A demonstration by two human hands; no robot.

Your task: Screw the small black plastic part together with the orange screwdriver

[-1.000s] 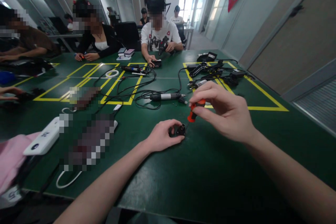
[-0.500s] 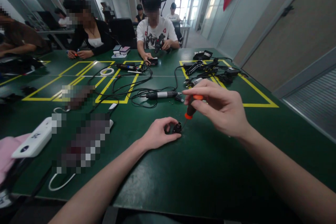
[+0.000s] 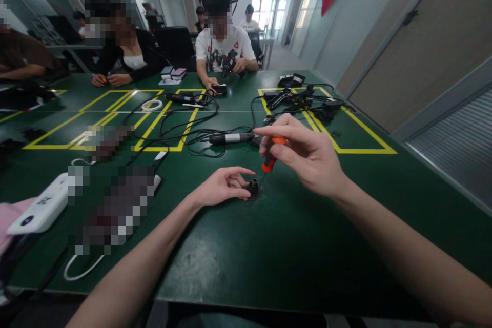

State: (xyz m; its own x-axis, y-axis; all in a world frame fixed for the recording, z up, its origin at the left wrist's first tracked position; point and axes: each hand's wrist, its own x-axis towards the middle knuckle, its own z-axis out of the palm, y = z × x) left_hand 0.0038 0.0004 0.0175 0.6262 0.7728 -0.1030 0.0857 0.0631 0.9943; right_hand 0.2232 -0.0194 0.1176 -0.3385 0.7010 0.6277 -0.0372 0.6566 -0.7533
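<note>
My left hand (image 3: 222,187) rests on the green table (image 3: 292,246) and pinches a small black cylindrical part (image 3: 253,185) between thumb and fingers. My right hand (image 3: 303,156) hovers just above and to the right of it, fingers closed round a small screwdriver with an orange and black handle (image 3: 270,158). The screwdriver's thin shaft slants down-left, with its tip at the black part.
A black and silver tool (image 3: 230,138) with tangled black cables lies just beyond my hands. More black tools and cables (image 3: 300,100) sit at the back right inside yellow tape lines. A white device (image 3: 38,210) lies at the left. Other people sit across the table.
The view has shifted, so both hands appear further left and up. My left index finger has lifted and stretched out. The screwdriver stays on the black part.
</note>
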